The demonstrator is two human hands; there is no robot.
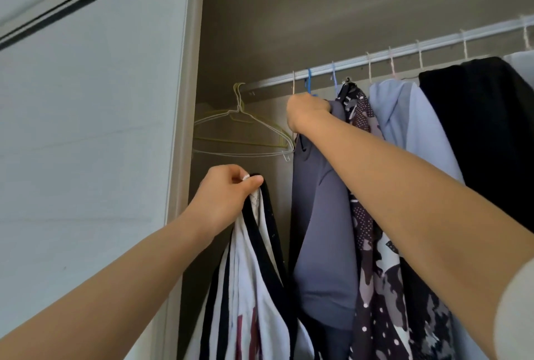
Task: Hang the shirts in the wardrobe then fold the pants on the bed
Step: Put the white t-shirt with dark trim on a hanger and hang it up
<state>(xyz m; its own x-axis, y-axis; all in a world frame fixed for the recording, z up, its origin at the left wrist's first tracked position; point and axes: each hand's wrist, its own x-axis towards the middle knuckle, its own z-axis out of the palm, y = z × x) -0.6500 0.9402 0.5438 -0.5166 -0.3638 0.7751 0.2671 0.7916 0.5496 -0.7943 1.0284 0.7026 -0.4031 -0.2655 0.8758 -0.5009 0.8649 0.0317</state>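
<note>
**Both hands busy at the wardrobe rail**

Two bare forearms reach up from the lower corners of the view into an open wardrobe. Nearest, the left hand (224, 196) has its grip closed on the top of a white shirt with dark stripes (248, 287), thumb and fingers pinched over the black neckline and a small white piece that may be a hanger's hook, though that cannot be told for sure. This shirt hangs from the hand alone, below the rail and to the left of the other clothes.

Higher and further in, the right hand (306, 112) is raised to just under the rail (404, 51), its grip closed around the shoulder of a grey-blue shirt (320, 229) where a white hook and a blue hanger hook (309, 82) rise to the rail. The grey-blue shirt hangs straight down, touching a patterned camouflage shirt (372, 244) to its right. Beyond that hang a pale blue shirt (404, 116) and a black garment (491, 128), each on its own hook along the rail.

To the left of the right hand, a bunch of empty wire hangers (245, 128), white and yellow-green, hangs at the rail's near end beside the wardrobe's side wall. The pale sliding door (86, 128) fills the left of the view.
</note>
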